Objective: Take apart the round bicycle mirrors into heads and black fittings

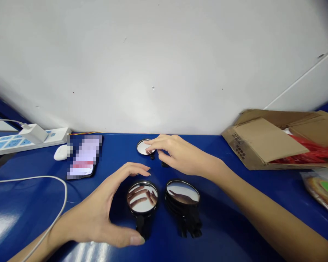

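The left hand was observed spread and unclenched, its fingers and thumb curved around the left side of a round mirror with a black rim and black mount; nothing was gripped by it, and whether the mount was touched by the thumb tip could not be determined. The right hand was found extended, its fingertips over the right edge of a smaller-looking round black-rimmed mirror farther back; whether that mirror was grasped could not be told. A stack of round black-rimmed mirrors with black mounts was noted to the right of the nearer mirror, just beside it. All were supported by a glossy blue tabletop. A black-edged phone with a pixelated screen was recorded at left, and an open brown cardboard box, in which red plastic was contained, at right.
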A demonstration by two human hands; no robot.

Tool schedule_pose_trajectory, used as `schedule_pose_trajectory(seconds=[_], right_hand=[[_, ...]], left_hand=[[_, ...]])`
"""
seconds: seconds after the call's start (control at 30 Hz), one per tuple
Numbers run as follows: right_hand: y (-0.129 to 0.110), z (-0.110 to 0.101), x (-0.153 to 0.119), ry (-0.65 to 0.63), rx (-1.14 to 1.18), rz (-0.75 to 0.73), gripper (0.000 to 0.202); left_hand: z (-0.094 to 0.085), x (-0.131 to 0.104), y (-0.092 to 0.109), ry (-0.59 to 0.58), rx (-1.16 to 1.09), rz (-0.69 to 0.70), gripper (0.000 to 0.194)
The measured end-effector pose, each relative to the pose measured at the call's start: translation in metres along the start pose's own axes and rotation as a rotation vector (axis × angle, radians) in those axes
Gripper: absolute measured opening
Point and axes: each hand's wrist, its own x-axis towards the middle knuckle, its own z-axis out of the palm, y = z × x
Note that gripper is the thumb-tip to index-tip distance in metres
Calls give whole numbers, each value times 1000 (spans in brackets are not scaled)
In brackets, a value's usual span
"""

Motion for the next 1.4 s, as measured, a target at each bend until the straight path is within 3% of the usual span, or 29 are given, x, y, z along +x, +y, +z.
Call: schedule_pose_trajectory(seconds=[0.23, 0.5, 0.7, 1.1, 1.4], right_hand=[[-8, -6, -4, 57, -49, -41, 43], [-20, -9, -4, 40, -82, -46, 41], [-21, -8, -6, 12, -95, -43, 36], [-19, -5, -7, -6, -113, -37, 30], [-24, -4, -6, -48, -124, -13, 27]], left_hand=[[3, 1, -7, 15, 38, 2, 96], [2, -2, -9, 2, 145, 53, 116], [2, -5, -10, 29, 152, 54, 112], [3, -2, -10, -30, -67, -15, 92], [4, 9, -1, -68, -389, -70, 79]])
